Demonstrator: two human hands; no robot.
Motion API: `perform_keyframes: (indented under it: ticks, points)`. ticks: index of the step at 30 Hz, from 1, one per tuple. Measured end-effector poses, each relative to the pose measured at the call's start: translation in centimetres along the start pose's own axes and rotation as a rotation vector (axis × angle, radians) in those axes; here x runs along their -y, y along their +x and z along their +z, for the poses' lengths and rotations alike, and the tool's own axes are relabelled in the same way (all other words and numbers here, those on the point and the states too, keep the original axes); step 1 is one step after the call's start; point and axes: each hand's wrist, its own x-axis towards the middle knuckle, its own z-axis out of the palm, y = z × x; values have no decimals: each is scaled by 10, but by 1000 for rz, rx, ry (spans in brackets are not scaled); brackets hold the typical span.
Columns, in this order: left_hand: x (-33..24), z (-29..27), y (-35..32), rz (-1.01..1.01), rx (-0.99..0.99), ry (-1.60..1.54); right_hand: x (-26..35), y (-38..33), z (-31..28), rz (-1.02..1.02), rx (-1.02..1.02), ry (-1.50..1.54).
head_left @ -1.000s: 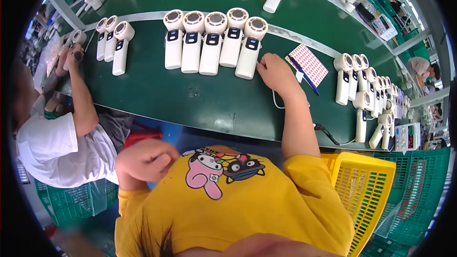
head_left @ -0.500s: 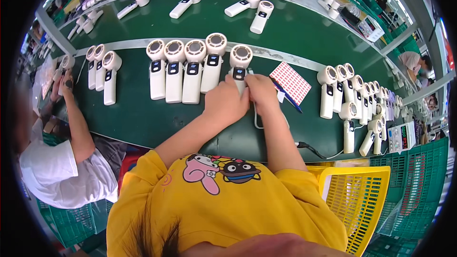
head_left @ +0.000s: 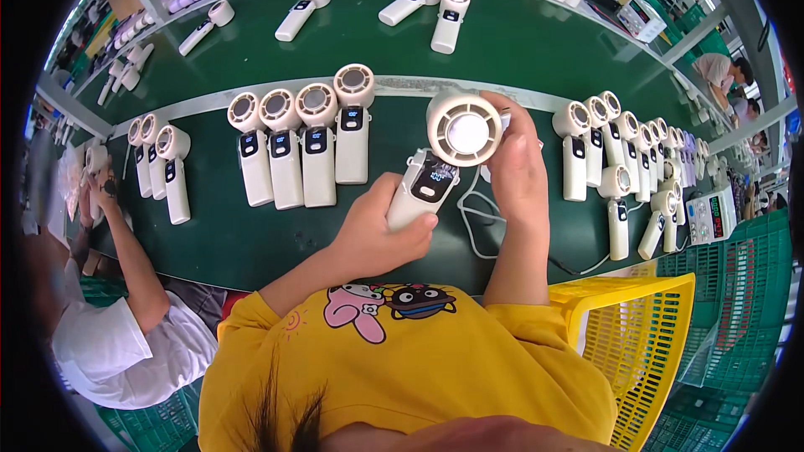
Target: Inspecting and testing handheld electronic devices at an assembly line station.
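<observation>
A white handheld fan [head_left: 427, 180] is tilted up in front of me, its round grille facing me and its small dark display lit. My left hand [head_left: 381, 230] is wrapped round the lower handle, thumb across the front. Beside the fan's head, on the right, my right hand [head_left: 519, 167] is raised with curled fingers; a small white plug-like end [head_left: 505, 117] shows at them. A thin white cable [head_left: 471, 230] loops down to the table below that hand. What the fingertips touch behind the fan's head is hidden.
Several upright white fans [head_left: 285, 167] stand in a row at left, with more fans [head_left: 172, 176] beyond. A crowded fan group [head_left: 620, 201] and a power supply [head_left: 712, 218] are at right. A yellow basket [head_left: 636, 351] hangs near my right side. A co-worker [head_left: 126, 318] sits at left.
The fan has come up off the table and tilted, its grille now facing me. My right hand has risen beside its head and now covers the sticker sheet and pen. The view has shifted slightly.
</observation>
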Motion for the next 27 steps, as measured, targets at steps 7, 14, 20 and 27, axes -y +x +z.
perform_keyframes:
  ticks: [7,14,20,27]
  points:
    - [-2,-15,-4,79,30,217,7,-8,-2,227,112,-5]
    - [-4,-20,-14,476,98,292,-18,-23,-11,329,509,561]
    - [15,-32,-37,-76,271,-592,-11,-36,26,-64,460,-190]
    - [-7,-110,-54,693,-491,-839,9,-30,17,133,754,-354]
